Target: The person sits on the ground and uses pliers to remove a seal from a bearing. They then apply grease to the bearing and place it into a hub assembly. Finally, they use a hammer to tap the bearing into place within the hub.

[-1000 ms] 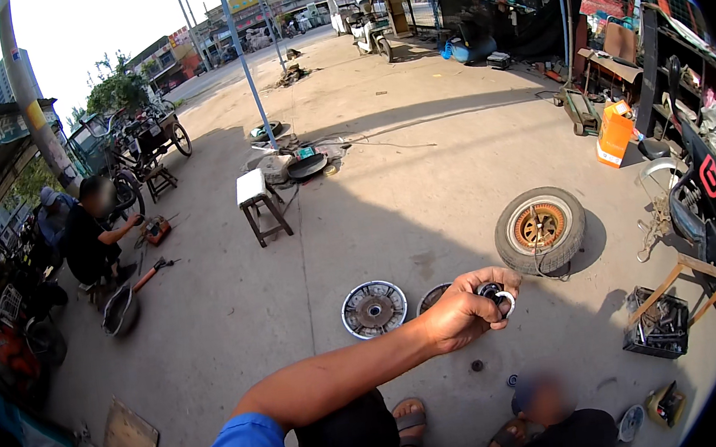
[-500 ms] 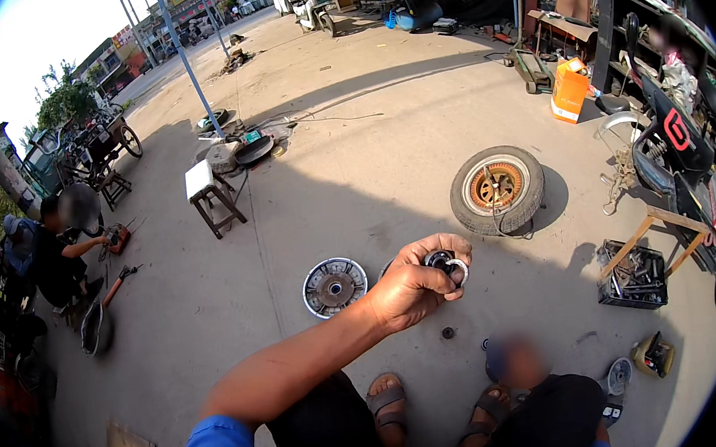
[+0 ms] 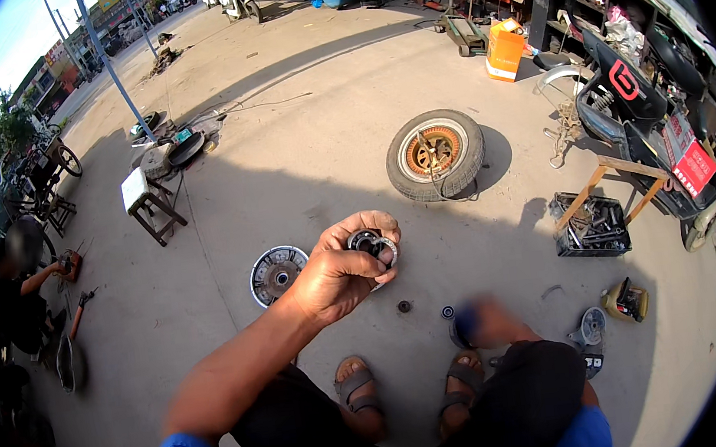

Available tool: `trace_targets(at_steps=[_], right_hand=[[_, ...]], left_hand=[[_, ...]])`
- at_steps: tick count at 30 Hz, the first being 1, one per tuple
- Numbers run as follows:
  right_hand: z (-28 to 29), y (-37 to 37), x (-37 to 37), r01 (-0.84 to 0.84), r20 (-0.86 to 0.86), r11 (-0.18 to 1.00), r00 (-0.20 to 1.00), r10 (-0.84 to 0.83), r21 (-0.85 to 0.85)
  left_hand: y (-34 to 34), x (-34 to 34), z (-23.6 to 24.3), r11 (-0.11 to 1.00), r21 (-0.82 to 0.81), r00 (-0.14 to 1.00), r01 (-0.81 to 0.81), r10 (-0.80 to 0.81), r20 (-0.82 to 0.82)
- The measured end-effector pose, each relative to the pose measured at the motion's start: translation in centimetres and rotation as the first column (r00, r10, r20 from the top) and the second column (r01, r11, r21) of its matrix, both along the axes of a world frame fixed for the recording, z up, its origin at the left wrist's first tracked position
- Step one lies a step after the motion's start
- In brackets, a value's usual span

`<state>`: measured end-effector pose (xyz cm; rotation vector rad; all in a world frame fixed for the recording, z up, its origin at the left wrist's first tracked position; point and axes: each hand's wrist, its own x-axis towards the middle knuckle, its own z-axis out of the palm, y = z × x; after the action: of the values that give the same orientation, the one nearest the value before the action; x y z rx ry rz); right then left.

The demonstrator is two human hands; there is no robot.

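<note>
In my left hand [image 3: 338, 278], raised above the ground between my knees, I grip a dark ring bearing [image 3: 362, 240] and a silvery ring [image 3: 387, 251] with curled fingers. Behind this hand lies a silver wheel hub plate [image 3: 274, 271]. A small dark round part [image 3: 403, 306] and a small metal ring [image 3: 448, 313] lie on the ground. My right hand [image 3: 495, 324] is low beside my right knee, blurred along with a dark blue shape at its fingers; I cannot make out its grip.
A tyred wheel [image 3: 413, 178], white-topped stool [image 3: 134, 188], tool crate [image 3: 591, 243], wooden frame [image 3: 609, 164] and yellow container [image 3: 624, 305] surround me. Scooter bodywork [image 3: 622, 82] and an orange box [image 3: 504, 55] are at right; another person [image 3: 17, 303] crouches at far left.
The view has swung, shifting the ground objects up and leftward in the picture. My left hand, still holding the rings, appears further left and higher; the crouching person's hand stays on a red object.
</note>
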<state>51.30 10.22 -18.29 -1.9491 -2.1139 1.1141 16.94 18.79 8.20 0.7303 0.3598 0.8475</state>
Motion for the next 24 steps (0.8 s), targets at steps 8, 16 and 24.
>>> trace_targets(at_steps=[8,16,24], right_hand=[[-5.7,-1.0,9.7,0.554,-0.480,0.441,0.083,-0.873,-0.706],[-7.7,-4.9,14.7,0.819,-0.370,0.120,-0.118,-0.921,-0.561],[6.1,3.7,11.3,0.714,-0.600,0.675,0.627,-0.498,0.186]], left_hand=[[-0.5,-0.2,0.4,0.999,-0.016,0.998,-0.046,0.046,-0.043],[-0.5,0.2,-0.3,0.999,-0.025,0.993,-0.035,0.032,-0.112],[-0.1,0.5,-1.2,0.995,-0.101,0.988,-0.028,0.012,-0.154]])
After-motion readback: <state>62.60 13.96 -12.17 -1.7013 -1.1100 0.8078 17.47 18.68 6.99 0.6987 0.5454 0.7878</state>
